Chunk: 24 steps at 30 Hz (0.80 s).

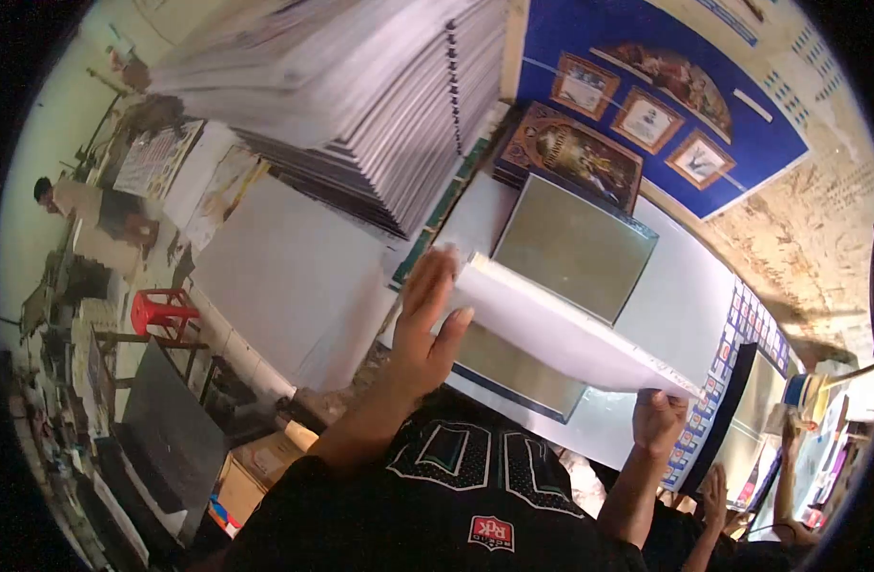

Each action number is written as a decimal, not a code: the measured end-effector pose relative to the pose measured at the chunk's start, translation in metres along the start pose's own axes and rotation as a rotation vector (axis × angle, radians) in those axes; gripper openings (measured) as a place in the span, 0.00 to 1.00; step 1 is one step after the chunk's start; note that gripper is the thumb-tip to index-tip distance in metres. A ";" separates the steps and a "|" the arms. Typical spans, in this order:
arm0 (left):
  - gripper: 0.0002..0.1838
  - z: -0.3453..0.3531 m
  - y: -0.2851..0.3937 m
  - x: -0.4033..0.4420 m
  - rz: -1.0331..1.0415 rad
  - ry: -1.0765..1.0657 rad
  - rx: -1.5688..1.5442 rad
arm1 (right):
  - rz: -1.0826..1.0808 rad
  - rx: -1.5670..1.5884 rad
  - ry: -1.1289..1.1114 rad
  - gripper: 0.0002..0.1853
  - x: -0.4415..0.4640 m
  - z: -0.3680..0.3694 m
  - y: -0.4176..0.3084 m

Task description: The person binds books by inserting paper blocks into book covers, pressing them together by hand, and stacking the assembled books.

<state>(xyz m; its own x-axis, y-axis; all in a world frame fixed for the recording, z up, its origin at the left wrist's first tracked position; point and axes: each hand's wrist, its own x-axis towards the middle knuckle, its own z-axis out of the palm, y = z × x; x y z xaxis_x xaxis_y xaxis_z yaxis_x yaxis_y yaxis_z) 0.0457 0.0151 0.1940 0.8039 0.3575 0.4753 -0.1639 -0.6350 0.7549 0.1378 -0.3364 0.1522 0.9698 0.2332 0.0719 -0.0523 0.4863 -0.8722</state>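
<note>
A thick white stack of sheets [561, 329] is tilted up on edge above the white worktable [685, 276]. At its right end my right hand [660, 421] grips the lower corner with curled fingers. My left hand [431, 319] is raised at the stack's left end, palm toward it, fingers stretched and thumb apart. Whether its fingertips touch the edge cannot be made out. Behind the stack lies a grey-green panel [577, 248] with a dark border, and a similar panel [518, 372] shows partly beneath it.
A tall pile of boards [360, 124] rises at the upper left. Decorated boxes [575, 157] lie beyond the panel. A red stool [165, 313] and a distant person [98, 208] are at left. Another person's hands [715, 496] are at lower right, beside a dark-edged panel [747, 419].
</note>
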 end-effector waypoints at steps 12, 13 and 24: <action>0.18 0.064 -0.043 -0.015 -0.496 -0.048 -0.188 | 0.335 -0.065 0.105 0.16 0.005 -0.050 0.026; 0.18 0.060 -0.045 -0.017 -0.502 -0.070 -0.205 | 0.334 -0.077 0.130 0.16 0.006 -0.041 0.025; 0.22 0.063 -0.084 -0.053 -0.887 -0.212 -0.194 | 0.427 -0.372 0.432 0.21 -0.010 0.008 0.075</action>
<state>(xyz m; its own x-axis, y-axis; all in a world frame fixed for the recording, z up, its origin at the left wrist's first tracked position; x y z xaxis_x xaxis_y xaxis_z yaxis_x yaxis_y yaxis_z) 0.0534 0.0065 0.0770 0.7653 0.5122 -0.3898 0.4832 -0.0569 0.8737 0.1220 -0.2953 0.0900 0.8942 -0.0532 -0.4444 -0.4390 0.0889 -0.8941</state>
